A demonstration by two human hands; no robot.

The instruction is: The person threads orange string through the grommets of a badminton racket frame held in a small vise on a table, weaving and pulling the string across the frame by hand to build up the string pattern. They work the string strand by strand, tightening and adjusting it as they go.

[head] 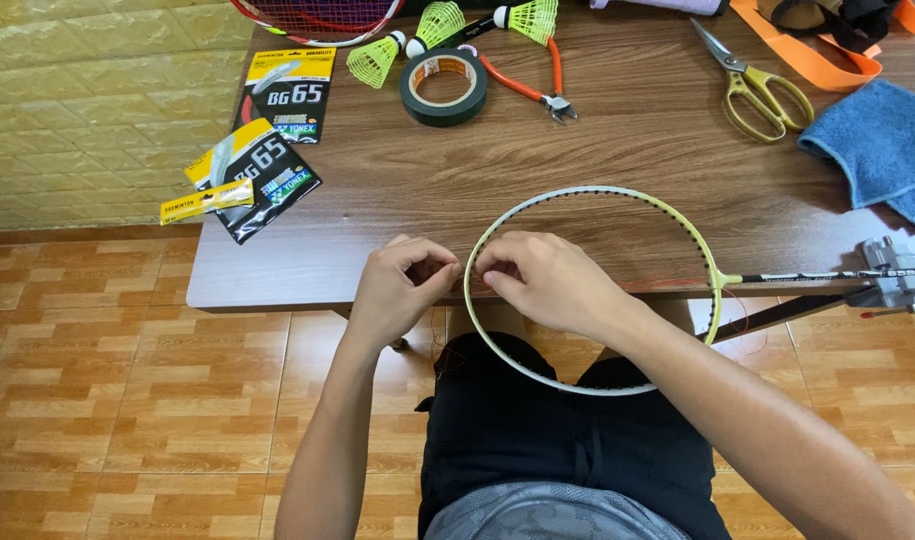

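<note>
At table edge, left hand (398, 290) and right hand (538, 280) pinched on racket frame (598, 195) rim between them; each grip closed.

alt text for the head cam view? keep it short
Both bare hands, left hand and right hand, pinch at the rim of an unstrung pale yellow-green badminton racket frame at the near edge of a brown wooden table. Farther back lie a dark tape roll, yellow-handled scissors and a blue cloth.

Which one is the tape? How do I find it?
Look at the far side of the brown wooden table, just in front of the yellow-green shuttlecocks. The roll of tape lies flat beside orange-handled pliers; it is the only dark green ring, orange inside.
</note>
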